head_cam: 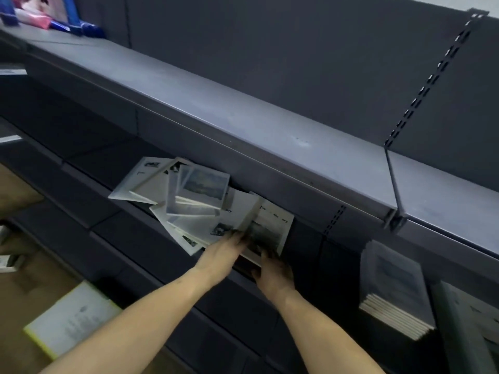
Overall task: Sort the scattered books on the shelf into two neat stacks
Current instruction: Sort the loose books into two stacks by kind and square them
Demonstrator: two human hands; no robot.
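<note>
Dark grey metal shelving (243, 114) everywhere, matte, with a slotted upright rail (429, 82) running up the back panel on the right. Top shelf mostly bare, just some pink and blue packages (40, 17) off in the far left corner. One level down, tucked under the top shelf's lip: scattered pale grey paperback books (189, 195), fanned out and overlapping at all angles, small dark photos printed on the covers. Rightmost white book with black lettering (272, 228) tilted up off the pile, front edge hanging past the shelf lip. Left hand (224, 252) reaching in with fingers fairly straight, tips on that book's left edge and the pile beside it. Right hand (272, 271) curled round the book's lower front edge, thumb side blurred, so grip detail hard to call beyond that. Both forearms bare. Further right on the lower level, well apart from the mess: neat stack of grey-covered books (394, 290), spines lined up. Another pale book or sheet at the far right edge, cut off. Brown floor (16, 190) down left, with a white booklet with yellow-green edging (70, 319) lying flat on it. Whole view a bit motion-smeared.
</note>
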